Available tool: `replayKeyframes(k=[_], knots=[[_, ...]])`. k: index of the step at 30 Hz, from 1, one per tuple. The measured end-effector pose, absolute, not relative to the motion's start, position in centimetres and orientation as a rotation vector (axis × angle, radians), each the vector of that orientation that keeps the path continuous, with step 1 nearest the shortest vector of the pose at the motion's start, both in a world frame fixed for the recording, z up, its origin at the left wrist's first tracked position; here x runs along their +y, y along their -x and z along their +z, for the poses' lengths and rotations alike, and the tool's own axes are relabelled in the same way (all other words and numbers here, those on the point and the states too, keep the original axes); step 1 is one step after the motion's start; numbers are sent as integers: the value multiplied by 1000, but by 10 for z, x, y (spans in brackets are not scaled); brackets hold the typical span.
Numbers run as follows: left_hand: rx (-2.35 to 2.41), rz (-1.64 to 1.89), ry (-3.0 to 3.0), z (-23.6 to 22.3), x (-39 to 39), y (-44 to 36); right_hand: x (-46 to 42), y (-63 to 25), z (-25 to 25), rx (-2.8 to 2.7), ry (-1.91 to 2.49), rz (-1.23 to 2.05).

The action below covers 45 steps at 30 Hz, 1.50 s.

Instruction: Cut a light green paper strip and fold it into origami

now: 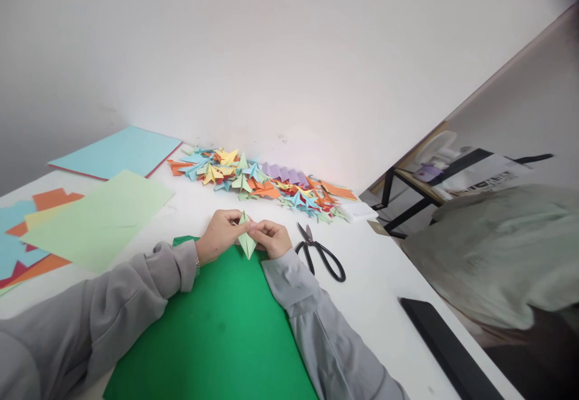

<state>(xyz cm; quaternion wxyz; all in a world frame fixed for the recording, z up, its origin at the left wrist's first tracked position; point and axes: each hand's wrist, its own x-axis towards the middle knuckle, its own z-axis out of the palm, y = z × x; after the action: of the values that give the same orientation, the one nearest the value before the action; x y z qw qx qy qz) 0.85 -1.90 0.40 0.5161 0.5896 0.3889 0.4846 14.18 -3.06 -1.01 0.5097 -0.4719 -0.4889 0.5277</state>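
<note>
Between my two hands is a small piece of folded light green paper [246, 244], diamond-shaped, its lower point hanging down. My left hand [221, 231] pinches its left side with thumb and fingers. From the other side, my right hand [272, 237] grips its right edge, fingertips close to the left thumb. Both hands are over the far end of a green mat [217, 321]. Beyond them lies a heap of folded paper pieces [244, 174] in several colours. Black-handled scissors [316, 249] rest, blades parted, to the right of my right hand.
At left, a large light green sheet [104, 219] overlaps coloured paper scraps [18, 231]. A light blue sheet [117, 149] lies near the wall. A long black object [443, 339] sits by the table's right edge. Beyond that edge are a low shelf [414, 183] and grey-green fabric [493, 255].
</note>
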Motion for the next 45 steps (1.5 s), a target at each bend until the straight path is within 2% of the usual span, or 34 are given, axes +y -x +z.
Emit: replayKeyframes(k=[16,45], knots=[[850,1140,-1290,6,-19,-10,-29,-143,-10,-1086,1107,1353],[896,1161,-1230,8,-21,-10,-28,-142,-14,-1198,1126,1295]])
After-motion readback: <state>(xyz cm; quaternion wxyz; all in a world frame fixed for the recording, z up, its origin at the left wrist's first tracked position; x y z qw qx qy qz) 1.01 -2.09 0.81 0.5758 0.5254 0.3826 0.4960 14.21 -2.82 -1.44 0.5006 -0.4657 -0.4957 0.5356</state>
